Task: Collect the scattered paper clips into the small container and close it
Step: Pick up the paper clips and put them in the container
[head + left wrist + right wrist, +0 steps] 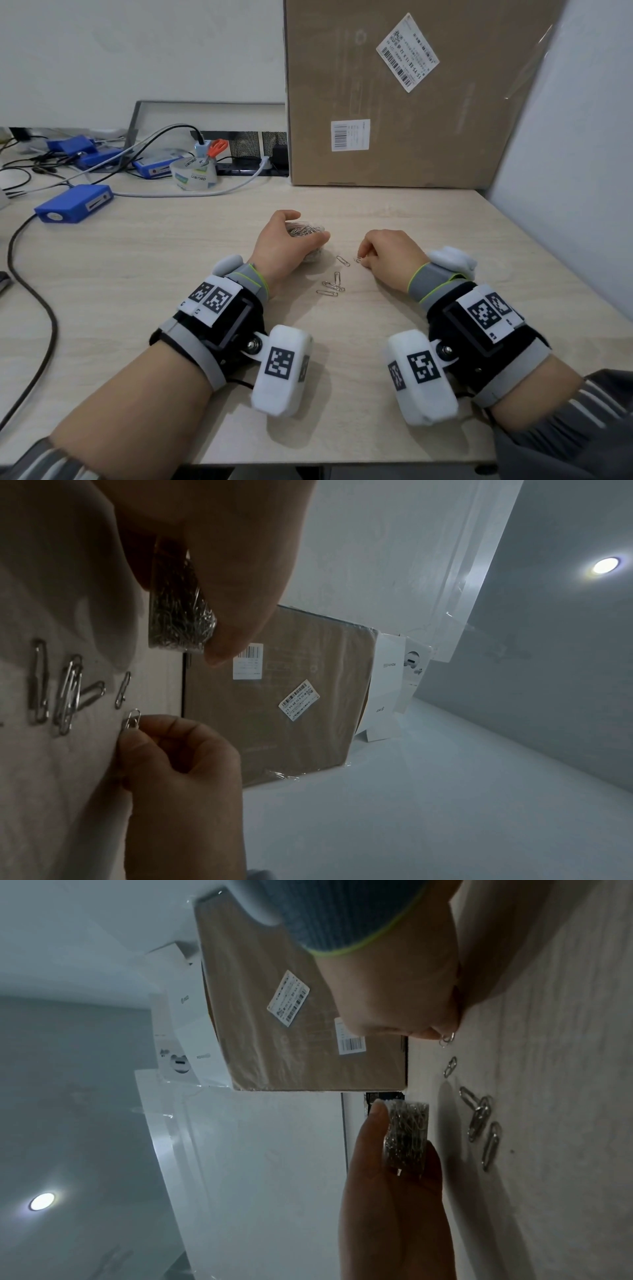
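The left hand (pixel 287 240) is wrapping thumb and fingers round the clear container (pixel 306 229), which is sitting on the table (pixel 171 274) and is already packed with clips. From the left wrist view the container (pixel 181 615) is showing as a dense silver mass between thumb and fingertips. I cannot tell whether a lid is on it.

The right hand (pixel 394 262) is curling down just to the right, its thumb and forefinger pinching one clip (pixel 359 259) at the table surface. In the left wrist view that clip (pixel 131 719) is poking out from the pinched fingertips (pixel 154 723).

Between the two hands, loose clips (pixel 334 282) are lying flat on the wood: one (pixel 342 261) near the pinched clip, and a small cluster of about four closer to the person, some overlapping. The right wrist view is showing them (pixel 479 1118) in a line along the table, just beside the container (pixel 407 1134).

Behind the hands, a big cardboard box (pixel 411 96) is standing upright at the back of the table. Off to the left, blue boxes (pixel 73 204), cables and a tape roll (pixel 193 173) with scissors (pixel 215 149) in it are crowding the far corner.
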A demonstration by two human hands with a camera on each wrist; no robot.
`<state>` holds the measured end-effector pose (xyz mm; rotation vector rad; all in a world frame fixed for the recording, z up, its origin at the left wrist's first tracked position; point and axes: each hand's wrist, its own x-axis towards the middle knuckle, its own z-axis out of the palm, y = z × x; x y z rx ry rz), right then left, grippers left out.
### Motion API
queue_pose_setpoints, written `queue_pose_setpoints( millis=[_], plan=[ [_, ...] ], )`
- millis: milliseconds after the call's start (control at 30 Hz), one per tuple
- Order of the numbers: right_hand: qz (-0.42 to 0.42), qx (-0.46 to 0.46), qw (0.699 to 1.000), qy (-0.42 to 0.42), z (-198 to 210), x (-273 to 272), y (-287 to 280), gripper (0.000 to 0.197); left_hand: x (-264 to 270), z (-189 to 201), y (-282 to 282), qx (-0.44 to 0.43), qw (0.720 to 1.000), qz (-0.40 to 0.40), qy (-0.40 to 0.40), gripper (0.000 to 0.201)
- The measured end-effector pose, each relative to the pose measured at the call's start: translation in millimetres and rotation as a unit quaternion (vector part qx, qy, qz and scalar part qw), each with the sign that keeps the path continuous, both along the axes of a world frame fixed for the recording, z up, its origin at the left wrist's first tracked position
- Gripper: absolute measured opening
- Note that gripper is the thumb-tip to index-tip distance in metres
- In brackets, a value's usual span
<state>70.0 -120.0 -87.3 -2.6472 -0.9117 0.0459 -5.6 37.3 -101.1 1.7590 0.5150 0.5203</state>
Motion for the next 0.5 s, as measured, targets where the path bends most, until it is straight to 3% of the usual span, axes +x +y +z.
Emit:
queue_pose_setpoints(
  millis=[167,300,500],
  plan=[
    [0.058,0.095,0.991,0.068,5,-12,-3,0.006,0,0,-1,0.003,1.000,0.002,-0.002,0.064],
    [0.126,0.071,0.982,0.124,7,-21,-2,0.002,0,1,-1,0.010,1.000,0.003,-0.003,0.064],
    [0.137,0.075,0.982,0.106,8,-27,-1,0.007,-1,2,-1,0.006,1.000,0.001,-0.003,0.064]
  ],
)
